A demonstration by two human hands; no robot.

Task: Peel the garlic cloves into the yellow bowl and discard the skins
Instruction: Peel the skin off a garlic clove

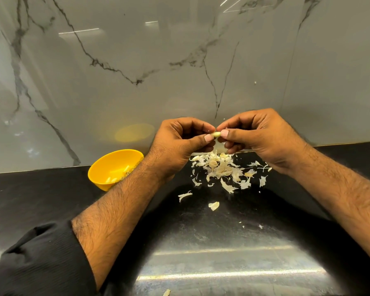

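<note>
We stand at a glossy black stone counter (212, 242) that ends against a grey-veined white marble wall (137, 60). Our left hand (179, 144) and right hand (259, 137), raised near that back edge, each pinch the small pale garlic clove (217, 134) between thumb and curled fingers. Papery white garlic skins (220, 169) lie heaped below them. The round yellow plastic bowl (113, 167), holding what look like peeled cloves, sits leftward by the wall.

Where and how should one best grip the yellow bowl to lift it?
Pinch the yellow bowl at its left rim, coming from above-left: it sits upright and open, and the left forearm covers its right edge.
</note>
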